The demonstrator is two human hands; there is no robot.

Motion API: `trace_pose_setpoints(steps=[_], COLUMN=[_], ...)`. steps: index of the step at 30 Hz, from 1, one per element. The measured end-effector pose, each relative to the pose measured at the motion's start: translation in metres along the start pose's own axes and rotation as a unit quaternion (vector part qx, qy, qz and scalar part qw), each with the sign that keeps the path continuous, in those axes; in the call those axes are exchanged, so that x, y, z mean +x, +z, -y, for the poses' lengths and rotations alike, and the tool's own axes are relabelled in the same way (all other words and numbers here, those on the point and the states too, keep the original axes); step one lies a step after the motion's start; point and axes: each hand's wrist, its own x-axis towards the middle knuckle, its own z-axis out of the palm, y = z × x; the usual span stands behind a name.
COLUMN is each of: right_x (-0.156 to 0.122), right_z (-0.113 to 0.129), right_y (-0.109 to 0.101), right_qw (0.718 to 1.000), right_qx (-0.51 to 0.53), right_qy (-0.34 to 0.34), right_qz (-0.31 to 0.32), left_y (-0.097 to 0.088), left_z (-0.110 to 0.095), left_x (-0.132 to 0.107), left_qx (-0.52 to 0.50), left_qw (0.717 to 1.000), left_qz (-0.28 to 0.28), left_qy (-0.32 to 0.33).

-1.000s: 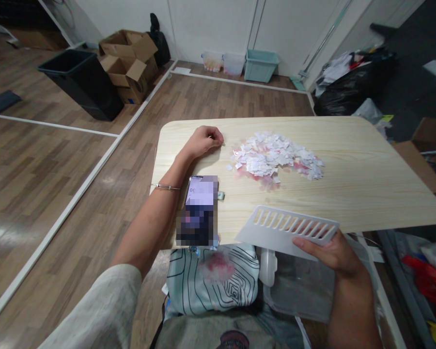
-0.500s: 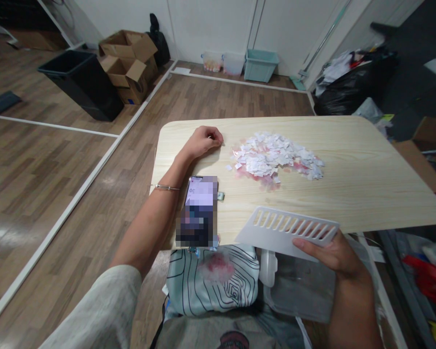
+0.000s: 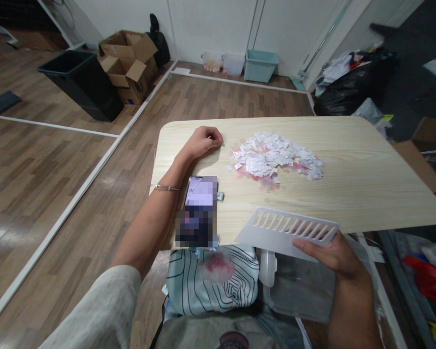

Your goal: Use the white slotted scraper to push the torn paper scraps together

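The table (image 3: 366, 184) carries nearly everything. The scraps (image 3: 276, 157), white with some pink, lie in one loose heap on its far middle, with a few strays at the near-left fringe. The heap looks whole: the wood between it and the near edge is bare, with no trail of bits across it.

Below the near edge, by the person's lap, sits a clear tub (image 3: 301, 291). What it holds cannot be told through its cloudy wall.

The panel (image 3: 287, 230), white with a row of slots, juts over the near edge of the table, well apart from the heap, and no scrap lies on it. A phone (image 3: 199, 211) lies flat at the near-left edge.

The right hand (image 3: 330, 252) grips the panel by its near right corner, thumb on top. The left hand (image 3: 203, 140) rests on the table just left of the heap, curled into a fist and not touching it; whether it pinches anything cannot be told.

A small pink-and-white clump (image 3: 218, 265) sits on the patterned cloth (image 3: 210, 286) in the lap, so by the look of it only that little has left the table and the bulk is unmoved
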Motion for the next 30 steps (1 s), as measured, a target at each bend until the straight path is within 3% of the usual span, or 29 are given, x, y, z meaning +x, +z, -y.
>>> trace_pose_setpoints(steps=[8, 18, 30], right_x=[-0.0040, -0.0022, -0.0053], right_z=[0.0053, 0.0019, 0.0026], right_y=[0.0056, 0.0008, 0.0018], right_qw=[0.999, 1.000, 0.998], right_qx=[0.020, 0.011, 0.050], right_qy=[0.022, 0.011, 0.038], right_qz=[-0.038, 0.011, 0.003], left_y=[-0.0006, -0.0004, -0.0003], left_z=[0.0014, 0.0012, 0.0030], left_x=[0.0011, -0.0002, 0.0004], left_qx=[0.001, -0.003, -0.004], left_qw=[1.000, 1.000, 1.000], left_qz=[0.003, 0.003, -0.001], left_qy=[0.000, 0.000, 0.003])
